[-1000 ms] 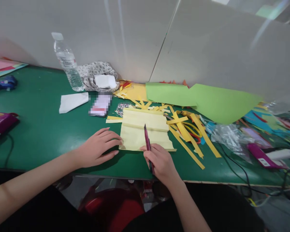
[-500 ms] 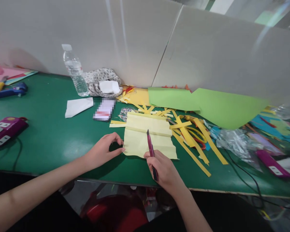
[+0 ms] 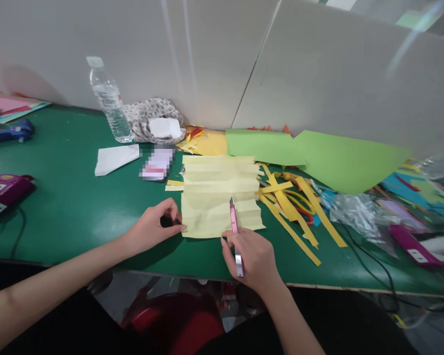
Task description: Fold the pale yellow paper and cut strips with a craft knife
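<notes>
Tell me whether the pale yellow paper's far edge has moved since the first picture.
Yes: judged against the phone, the far edge of the pale yellow paper now lies farther back, toward the partition.

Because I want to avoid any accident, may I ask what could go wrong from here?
The slim pink cutter in the right hand has its tip over the creased yellow paper, so it might nick or tear the sheet. The left hand has its fingertips at the paper's near left corner; a slip that way could cut them. Loose yellow strips lie close to the right edge and might get in the way.
</notes>
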A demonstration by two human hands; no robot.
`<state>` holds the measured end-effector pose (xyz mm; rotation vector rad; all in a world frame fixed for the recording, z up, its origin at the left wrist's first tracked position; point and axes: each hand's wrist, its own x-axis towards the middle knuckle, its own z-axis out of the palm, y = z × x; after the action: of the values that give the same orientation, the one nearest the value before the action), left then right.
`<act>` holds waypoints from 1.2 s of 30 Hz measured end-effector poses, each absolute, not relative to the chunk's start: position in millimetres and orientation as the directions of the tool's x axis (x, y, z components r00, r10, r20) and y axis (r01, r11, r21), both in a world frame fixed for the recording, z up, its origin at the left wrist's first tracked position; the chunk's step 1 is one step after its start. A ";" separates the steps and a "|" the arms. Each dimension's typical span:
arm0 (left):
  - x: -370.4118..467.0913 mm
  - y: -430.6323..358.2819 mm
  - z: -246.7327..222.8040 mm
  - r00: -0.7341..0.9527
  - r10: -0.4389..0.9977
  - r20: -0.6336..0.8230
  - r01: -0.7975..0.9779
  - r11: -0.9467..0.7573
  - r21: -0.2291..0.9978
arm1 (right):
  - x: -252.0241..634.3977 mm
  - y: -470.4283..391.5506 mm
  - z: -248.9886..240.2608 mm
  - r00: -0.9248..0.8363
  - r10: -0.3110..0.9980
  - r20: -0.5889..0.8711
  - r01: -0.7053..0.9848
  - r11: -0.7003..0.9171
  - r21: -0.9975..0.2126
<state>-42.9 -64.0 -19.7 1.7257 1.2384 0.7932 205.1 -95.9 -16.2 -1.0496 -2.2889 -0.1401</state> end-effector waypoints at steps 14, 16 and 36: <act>-40.1 -64.3 -19.4 0.267 0.964 0.021 0.371 -0.123 0.920 | 211.6 -95.7 -29.4 -0.505 0.644 0.575 0.725 0.678 -0.123; -40.3 -64.5 -17.1 0.273 0.962 0.019 0.359 -0.121 0.925 | 211.0 -95.4 -27.0 -0.456 0.661 0.596 0.738 0.655 -0.161; -42.1 -67.3 -8.0 0.315 0.949 -0.014 0.541 -0.167 0.824 | 220.2 -94.5 -13.1 0.041 0.695 0.718 0.492 0.611 -0.620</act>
<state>-42.1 -67.3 -8.0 1.8267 1.3285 0.6818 220.2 -94.5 -13.1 -1.0107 -1.6069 0.2051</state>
